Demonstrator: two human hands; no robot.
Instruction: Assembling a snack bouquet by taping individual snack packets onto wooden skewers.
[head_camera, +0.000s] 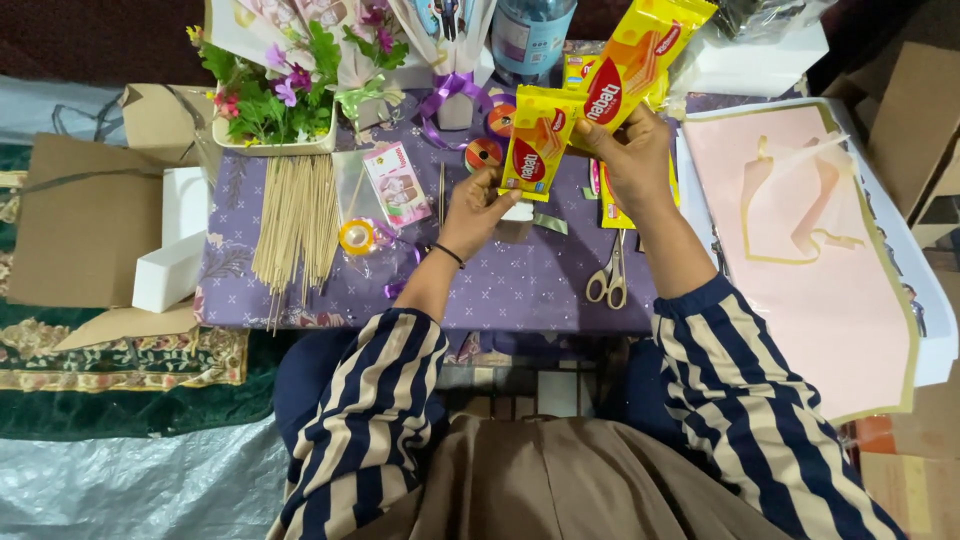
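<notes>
A: What do the hands have?

B: The left hand (472, 212) is clamped on the lower edge of a small yellow snack packet (535, 143), thumb on its front. The right hand (632, 160) is closed on a longer yellow snack packet (640, 55), which slants up and away from the small one — the two packets overlap where the hands meet.

A: And where is the small packet over the table?

B: It is held above the purple patterned cloth (500, 285), near its far middle. Everything else I place from that small packet.

A: Go on.

B: Just below and right of it lie the scissors (608, 275), blades pointing away from the person. Left of it, a small pink card (398, 183) in a clear sleeve, then a roll of yellow tape (356, 237), and further left a bundle of thin wooden skewers (298, 215). Above and left stands a white tray of artificial flowers (275, 95). A purple ribbon bow (448, 95) sits just above it, with two orange ribbon spools (484, 153) beside.

A: And to the right?

B: Well to the right — a sheet of pink wrapping paper with gold edging (810, 270).
</notes>
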